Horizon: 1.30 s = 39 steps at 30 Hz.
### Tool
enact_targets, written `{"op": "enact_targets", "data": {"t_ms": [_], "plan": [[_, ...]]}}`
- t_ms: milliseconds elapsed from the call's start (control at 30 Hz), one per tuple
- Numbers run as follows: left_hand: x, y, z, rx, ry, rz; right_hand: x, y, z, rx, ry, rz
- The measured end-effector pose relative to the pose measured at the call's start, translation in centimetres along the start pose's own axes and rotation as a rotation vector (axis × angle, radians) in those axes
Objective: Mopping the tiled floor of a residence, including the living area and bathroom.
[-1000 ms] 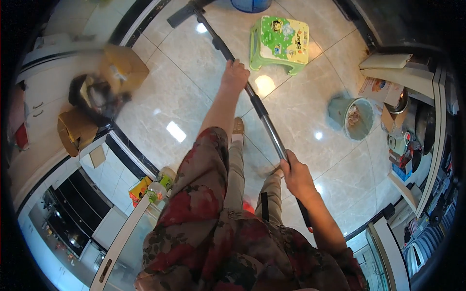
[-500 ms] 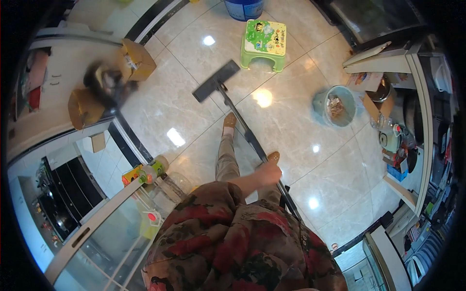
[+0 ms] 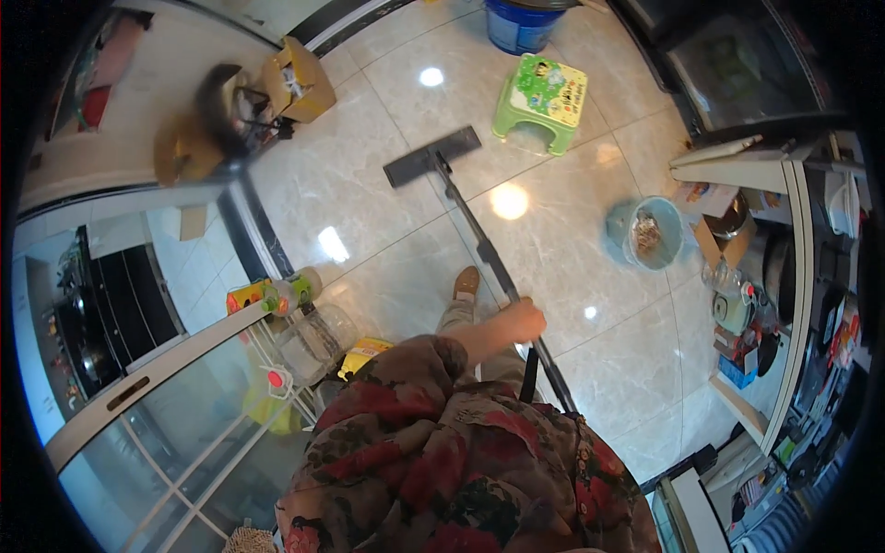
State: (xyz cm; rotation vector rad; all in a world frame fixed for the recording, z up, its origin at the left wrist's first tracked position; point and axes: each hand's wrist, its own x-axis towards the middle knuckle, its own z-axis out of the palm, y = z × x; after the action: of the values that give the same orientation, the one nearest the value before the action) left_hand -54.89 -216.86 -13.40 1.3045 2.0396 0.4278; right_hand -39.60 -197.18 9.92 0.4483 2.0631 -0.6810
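Gripping mop handle (image 3: pixel 479 244): one hand (image 3: pixel 522 321), probably left | stool (image 3: pixel 541 102) beyond mop head.

glossy floor tiles (image 3: pixel 396 194), plastic stool (image 3: pixel 542 101)

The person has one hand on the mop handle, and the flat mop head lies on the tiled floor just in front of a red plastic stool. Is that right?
Not quite: the stool is green, not red, as the head view shows. The rest holds: one hand grips the mop handle, and the flat mop head lies on the tiled floor just in front of the stool.
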Motion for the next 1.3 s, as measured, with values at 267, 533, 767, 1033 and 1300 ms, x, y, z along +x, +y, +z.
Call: {"op": "enact_targets", "data": {"t_ms": [267,533,767,1033,1300], "plan": [[-5.5,-21.6,-6.8,0.406,0.239,-0.651,15.4,-14.3,1.0,0.029,0.133,-0.384],[-9.4,-23.7,-3.4,0.336,0.112,-0.584,15.1,-15.6,4.2,-0.141,0.074,-0.340],[-6.0,-5.5,-0.9,-0.170,-0.092,-0.273,0.4,-4.4,1.1,-0.227,-0.223,0.122],[-7.5,-9.3,-4.6,-0.176,0.208,-0.342,3.8,-11.1,-3.9,-0.477,0.092,-0.150],[-16.2,-26.3,-1.6,0.246,0.339,-0.731,17.0,-22.8,2.8,-0.340,0.020,-0.366]]}}
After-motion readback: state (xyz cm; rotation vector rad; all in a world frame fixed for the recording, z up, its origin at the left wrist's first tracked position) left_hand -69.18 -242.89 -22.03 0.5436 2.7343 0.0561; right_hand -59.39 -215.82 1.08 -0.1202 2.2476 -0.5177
